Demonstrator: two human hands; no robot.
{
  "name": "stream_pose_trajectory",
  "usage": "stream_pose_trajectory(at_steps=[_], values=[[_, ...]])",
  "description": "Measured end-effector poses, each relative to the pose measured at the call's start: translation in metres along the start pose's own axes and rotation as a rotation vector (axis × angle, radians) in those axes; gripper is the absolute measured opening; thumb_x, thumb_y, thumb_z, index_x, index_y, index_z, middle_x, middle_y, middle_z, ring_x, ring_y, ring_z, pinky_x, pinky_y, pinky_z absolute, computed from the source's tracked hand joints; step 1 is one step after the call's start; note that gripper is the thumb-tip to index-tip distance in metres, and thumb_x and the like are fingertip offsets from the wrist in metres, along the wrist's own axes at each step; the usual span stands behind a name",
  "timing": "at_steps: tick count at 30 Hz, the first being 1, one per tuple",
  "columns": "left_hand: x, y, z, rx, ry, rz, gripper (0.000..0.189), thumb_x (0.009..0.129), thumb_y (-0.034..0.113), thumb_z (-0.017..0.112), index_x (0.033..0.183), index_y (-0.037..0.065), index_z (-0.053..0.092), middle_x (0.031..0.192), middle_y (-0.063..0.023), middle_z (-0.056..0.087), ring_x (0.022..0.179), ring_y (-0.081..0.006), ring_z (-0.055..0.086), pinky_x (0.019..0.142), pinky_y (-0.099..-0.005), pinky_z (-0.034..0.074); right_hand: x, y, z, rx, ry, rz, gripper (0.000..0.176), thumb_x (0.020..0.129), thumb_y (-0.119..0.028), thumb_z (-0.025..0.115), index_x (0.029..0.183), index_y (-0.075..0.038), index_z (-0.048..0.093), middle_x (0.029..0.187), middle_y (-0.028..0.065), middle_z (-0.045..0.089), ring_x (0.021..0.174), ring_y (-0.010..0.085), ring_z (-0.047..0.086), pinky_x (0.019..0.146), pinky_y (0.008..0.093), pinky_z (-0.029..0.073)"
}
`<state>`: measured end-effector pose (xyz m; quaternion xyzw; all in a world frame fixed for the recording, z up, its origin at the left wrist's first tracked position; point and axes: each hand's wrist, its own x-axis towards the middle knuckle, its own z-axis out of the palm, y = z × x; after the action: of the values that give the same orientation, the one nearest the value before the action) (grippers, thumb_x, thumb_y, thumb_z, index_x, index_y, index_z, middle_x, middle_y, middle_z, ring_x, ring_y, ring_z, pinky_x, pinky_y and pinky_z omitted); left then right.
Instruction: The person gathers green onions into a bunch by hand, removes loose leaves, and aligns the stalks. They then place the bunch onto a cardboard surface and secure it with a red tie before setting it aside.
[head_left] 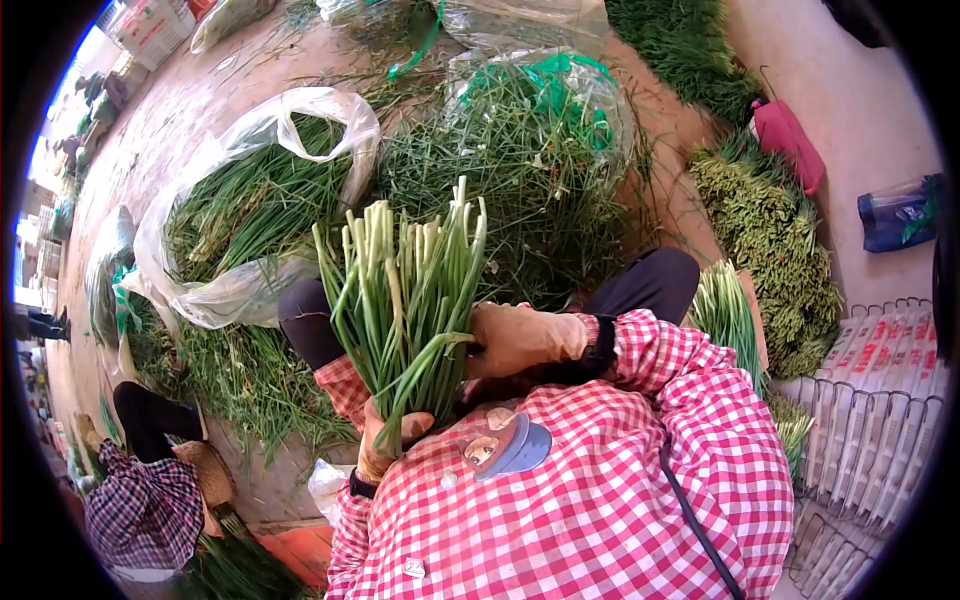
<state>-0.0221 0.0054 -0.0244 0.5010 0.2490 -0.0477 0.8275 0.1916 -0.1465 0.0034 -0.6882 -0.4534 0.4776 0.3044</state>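
A thick bunch of green stalks (415, 290) stands upright in front of my chest, its pale cut ends pointing up and away. My left hand (385, 435) is wrapped round the lower part of the bunch, thumb across the stalks. Against the bunch's right side rests my right hand (525, 338), in a tan glove, with its fingers curled; the fingertips are hidden behind one bent leaf, and what they hold is hard to make out. Just beyond the bunch lies a large heap of loose green stalks (510, 180).
An open clear bag (150, 245) of greens lies at the left. A co-worker in a checked shirt (150, 510) sits at the lower left. Stacked bundles (765, 240), a pink object (790, 140) and white packs with wire loops (860, 440) are on the right.
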Motion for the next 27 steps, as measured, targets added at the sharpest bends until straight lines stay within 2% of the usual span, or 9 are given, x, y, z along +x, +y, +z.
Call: stream_pose_trajectory(at_steps=[2, 3, 4, 5, 9, 11, 16, 20, 27], values=[[0.003, 0.001, 0.007, -0.031, -0.001, 0.053, 0.056, 0.067, 0.009, 0.079, 0.117, -0.004, 0.057, 0.109, -0.0100, 0.065, 0.096, -0.0192, 0.061, 0.087, -0.0318, 0.048, -0.012, -0.002, -0.010, 0.000, 0.065, -0.201, 0.034, 0.080, -0.029, 0.069, 0.104, -0.006, 0.065, 0.096, 0.0191, 0.067, 0.087, 0.0261, 0.065, 0.075, 0.0342, 0.051], [0.002, 0.002, 0.009, -0.049, 0.005, 0.076, 0.055, 0.067, 0.008, 0.078, 0.117, -0.003, 0.057, 0.108, -0.0100, 0.065, 0.096, -0.0194, 0.061, 0.087, -0.0322, 0.048, -0.022, -0.042, -0.044, -0.152, -0.170, 0.426, 0.032, 0.083, -0.030, 0.066, 0.105, -0.007, 0.065, 0.100, 0.0192, 0.065, 0.091, 0.0284, 0.064, 0.079, 0.0349, 0.052], [0.001, -0.008, 0.002, -0.018, 0.063, 0.103, 0.056, 0.066, 0.007, 0.078, 0.118, -0.002, 0.058, 0.110, -0.0104, 0.064, 0.098, -0.0201, 0.061, 0.089, -0.0338, 0.047, -0.015, -0.021, -0.051, -0.277, -0.111, 0.465, 0.034, 0.084, -0.033, 0.062, 0.107, -0.008, 0.065, 0.093, 0.0130, 0.068, 0.080, 0.0284, 0.065, 0.073, 0.0360, 0.054], [0.001, -0.009, 0.002, -0.016, 0.085, 0.137, 0.056, 0.066, 0.008, 0.077, 0.118, -0.002, 0.057, 0.111, -0.0101, 0.064, 0.099, -0.0201, 0.061, 0.089, -0.0333, 0.047, -0.015, 0.031, -0.049, -0.272, 0.401, 0.138, 0.027, 0.086, -0.029, 0.059, 0.102, -0.009, 0.067, 0.086, 0.0095, 0.067, 0.075, 0.0254, 0.064, 0.072, 0.0370, 0.053], [0.001, 0.003, 0.008, -0.110, 0.125, 0.085, 0.053, 0.065, 0.010, 0.073, 0.115, -0.002, 0.058, 0.106, -0.0094, 0.065, 0.093, -0.0203, 0.062, 0.084, -0.0324, 0.049, -0.038, 0.086, -0.106, -0.019, 1.027, 0.092, 0.025, 0.090, -0.025, 0.053, 0.086, -0.006, 0.069, 0.074, 0.0061, 0.065, 0.066, 0.0192, 0.060, 0.064, 0.0324, 0.048], [0.002, -0.010, -0.006, -0.061, 0.149, 0.084, 0.052, 0.065, 0.011, 0.073, 0.114, -0.002, 0.059, 0.104, -0.0093, 0.065, 0.091, -0.0201, 0.062, 0.082, -0.0331, 0.050, -0.056, 0.077, -0.111, 0.291, 0.896, 0.258, 0.029, 0.092, -0.026, 0.053, 0.083, -0.003, 0.068, 0.071, 0.0048, 0.064, 0.063, 0.0163, 0.057, 0.063, 0.0305, 0.046], [0.003, -0.009, 0.003, -0.142, 0.183, 0.104, 0.044, 0.067, 0.008, 0.076, 0.108, -0.001, 0.062, 0.100, -0.0079, 0.066, 0.087, -0.0196, 0.062, 0.078, -0.0326, 0.051, -0.032, 0.059, -0.048, -0.031, 0.385, -0.591, 0.027, 0.098, -0.016, 0.045, 0.089, -0.003, 0.066, 0.076, 0.0026, 0.065, 0.062, 0.0102, 0.056, 0.055, 0.0228, 0.049], [0.005, -0.004, 0.006, -0.017, 0.175, 0.161, 0.043, 0.070, 0.006, 0.076, 0.109, -0.002, 0.061, 0.102, -0.0091, 0.066, 0.088, -0.0200, 0.063, 0.079, -0.0329, 0.051, -0.014, 0.012, -0.043, 0.916, 0.132, 0.048, 0.033, 0.098, -0.031, 0.047, 0.095, -0.004, 0.065, 0.070, -0.0033, 0.053, 0.053, 0.0079, 0.039, 0.047, 0.0203, 0.030], [-0.008, -0.006, -0.005, -0.257, 0.223, 0.023, 0.049, 0.077, 0.016, 0.069, 0.118, -0.005, 0.053, 0.104, -0.0128, 0.065, 0.090, -0.0229, 0.064, 0.081, -0.0352, 0.053, 0.005, 0.031, -0.080, 0.669, 0.828, -0.455, 0.024, 0.098, -0.026, 0.049, 0.090, -0.005, 0.058, 0.076, 0.0001, 0.054, 0.061, 0.0073, 0.047, 0.050, 0.0198, 0.037]])
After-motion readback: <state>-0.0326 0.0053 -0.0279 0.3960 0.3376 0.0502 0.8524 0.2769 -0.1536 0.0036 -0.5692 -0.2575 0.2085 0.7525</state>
